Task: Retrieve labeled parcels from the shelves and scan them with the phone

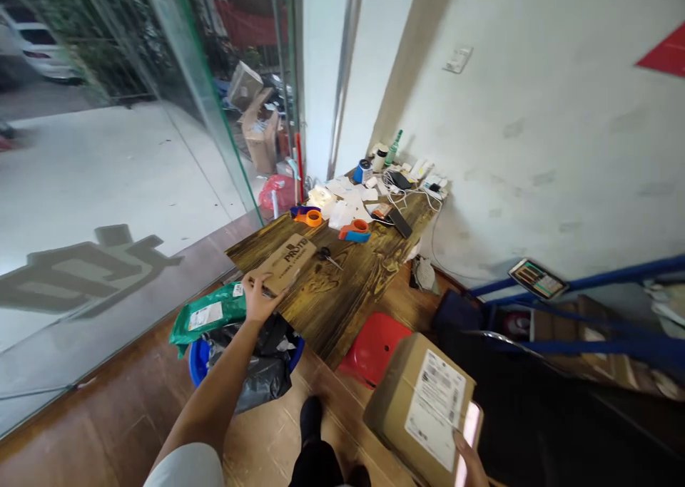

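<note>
My left hand (260,298) grips the near end of a flat brown cardboard box (289,262) with dark print, which lies at the left edge of the wooden table (321,316). At the lower right, my right hand (469,460) holds a larger cardboard box (393,394) with a white shipping label (437,401). A thin, pinkish, glowing thing (469,430), perhaps a phone, shows between that hand and the box. Black scissors (325,254) lie just right of the flat box. Most fingers of my right hand are hidden.
Tape dispensers (356,230), papers, cables and a green bottle (394,147) crowd the far table. A blue bin (199,362) holds black bags and a green parcel (208,314). A red stool (377,344) stands beside the table. Left is a glass door (203,80); right, a blue rack (615,269).
</note>
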A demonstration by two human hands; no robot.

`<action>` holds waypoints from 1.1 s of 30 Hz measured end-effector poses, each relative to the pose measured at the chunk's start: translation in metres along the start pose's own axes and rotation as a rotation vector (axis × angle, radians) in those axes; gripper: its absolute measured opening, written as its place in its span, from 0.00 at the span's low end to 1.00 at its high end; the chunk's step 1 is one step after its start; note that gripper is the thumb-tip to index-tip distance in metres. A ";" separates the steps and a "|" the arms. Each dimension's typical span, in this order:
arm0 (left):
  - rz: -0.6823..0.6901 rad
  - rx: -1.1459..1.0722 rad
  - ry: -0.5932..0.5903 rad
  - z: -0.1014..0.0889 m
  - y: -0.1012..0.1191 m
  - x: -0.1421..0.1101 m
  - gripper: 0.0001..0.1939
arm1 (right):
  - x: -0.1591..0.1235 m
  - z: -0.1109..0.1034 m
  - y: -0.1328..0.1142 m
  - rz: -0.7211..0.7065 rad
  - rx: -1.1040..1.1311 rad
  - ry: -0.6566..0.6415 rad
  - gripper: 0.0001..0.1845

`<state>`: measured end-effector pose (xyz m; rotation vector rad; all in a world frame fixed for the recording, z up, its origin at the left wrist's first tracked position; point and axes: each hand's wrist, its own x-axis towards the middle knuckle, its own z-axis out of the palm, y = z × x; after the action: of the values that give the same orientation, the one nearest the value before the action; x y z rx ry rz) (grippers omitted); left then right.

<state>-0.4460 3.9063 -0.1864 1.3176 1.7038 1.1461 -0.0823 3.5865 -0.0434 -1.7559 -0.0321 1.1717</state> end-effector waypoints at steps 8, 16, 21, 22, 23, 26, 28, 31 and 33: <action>0.090 0.267 -0.075 0.054 0.063 -0.086 0.45 | 0.047 0.034 0.001 -0.082 0.288 -0.080 0.39; -0.553 -0.667 -0.928 0.066 0.154 -0.205 0.46 | 0.056 0.060 -0.009 -0.306 0.250 -0.304 0.35; -0.591 -0.640 -0.820 0.057 0.161 -0.203 0.49 | 0.055 0.069 -0.019 -0.307 0.273 -0.386 0.36; -0.587 -0.630 -0.815 0.055 0.161 -0.202 0.49 | 0.055 0.070 -0.020 -0.309 0.272 -0.398 0.35; -0.583 -0.620 -0.810 0.054 0.160 -0.201 0.48 | 0.056 0.072 -0.021 -0.310 0.270 -0.409 0.35; -0.563 -0.616 -0.790 0.052 0.158 -0.199 0.48 | 0.060 0.077 -0.025 -0.307 0.264 -0.434 0.35; -0.544 -0.621 -0.776 0.052 0.157 -0.197 0.48 | 0.061 0.080 -0.027 -0.289 0.262 -0.452 0.36; -0.514 -0.591 -0.762 0.053 0.156 -0.195 0.47 | 0.063 0.084 -0.032 -0.259 0.257 -0.488 0.35; -0.499 -0.578 -0.765 0.054 0.155 -0.194 0.45 | 0.065 0.086 -0.033 -0.248 0.257 -0.496 0.35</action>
<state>-0.2933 3.7454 -0.0624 0.7464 0.9431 0.6324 -0.0936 3.6962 -0.0682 -1.1703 -0.3688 1.3326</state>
